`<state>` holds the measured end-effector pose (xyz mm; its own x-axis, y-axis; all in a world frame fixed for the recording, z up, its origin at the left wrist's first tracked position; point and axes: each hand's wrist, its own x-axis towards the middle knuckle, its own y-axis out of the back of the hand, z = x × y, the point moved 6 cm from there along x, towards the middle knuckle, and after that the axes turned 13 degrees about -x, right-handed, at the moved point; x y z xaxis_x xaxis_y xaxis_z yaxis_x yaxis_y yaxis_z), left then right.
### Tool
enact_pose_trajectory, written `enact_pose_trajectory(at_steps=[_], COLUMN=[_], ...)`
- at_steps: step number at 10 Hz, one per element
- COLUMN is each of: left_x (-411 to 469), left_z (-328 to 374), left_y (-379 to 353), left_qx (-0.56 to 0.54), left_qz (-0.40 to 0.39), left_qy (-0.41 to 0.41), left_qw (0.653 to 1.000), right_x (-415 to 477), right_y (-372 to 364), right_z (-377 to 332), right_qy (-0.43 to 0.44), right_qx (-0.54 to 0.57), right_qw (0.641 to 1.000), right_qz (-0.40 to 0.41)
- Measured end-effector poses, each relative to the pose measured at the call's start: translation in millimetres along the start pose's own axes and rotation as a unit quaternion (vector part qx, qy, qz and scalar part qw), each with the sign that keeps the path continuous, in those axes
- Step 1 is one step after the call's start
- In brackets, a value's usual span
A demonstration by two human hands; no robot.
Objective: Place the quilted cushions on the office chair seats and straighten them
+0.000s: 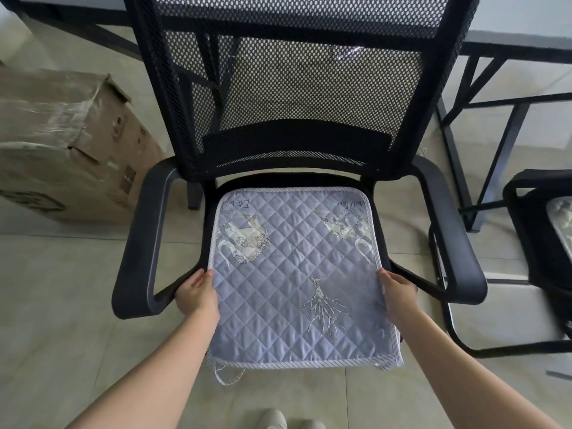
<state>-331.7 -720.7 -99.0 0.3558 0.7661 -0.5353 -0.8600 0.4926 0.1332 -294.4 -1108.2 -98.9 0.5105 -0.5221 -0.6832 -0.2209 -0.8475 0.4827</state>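
Note:
A pale blue quilted cushion (294, 274) with elephant and tree prints lies flat on the seat of a black mesh-backed office chair (291, 88). Its far edge sits close to the backrest and its near edge overhangs the seat front, with a tie string dangling below. My left hand (196, 294) grips the cushion's left edge at mid-length. My right hand (397, 292) grips the right edge at the same height. Both thumbs rest on top of the fabric.
A taped cardboard box (65, 147) stands on the tiled floor to the left of the chair. A second black chair (538, 243) is at the right edge. Black table legs (455, 144) rise behind the chairs. My shoes (288, 421) show at the bottom.

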Motion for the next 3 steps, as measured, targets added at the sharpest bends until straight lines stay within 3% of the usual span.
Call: enact_pose_trajectory(at_steps=[3], left_x=[-42.6], left_z=[60.2], left_y=[-1.0], left_qx=[0.003], left_qz=[-0.081], left_qy=[0.018], left_qw=[0.997], right_x=[-68.4], right_y=[27.9], right_z=[-51.3], right_qy=[0.072], right_qx=[-0.041], right_qw=[0.996], right_qz=[-0.018])
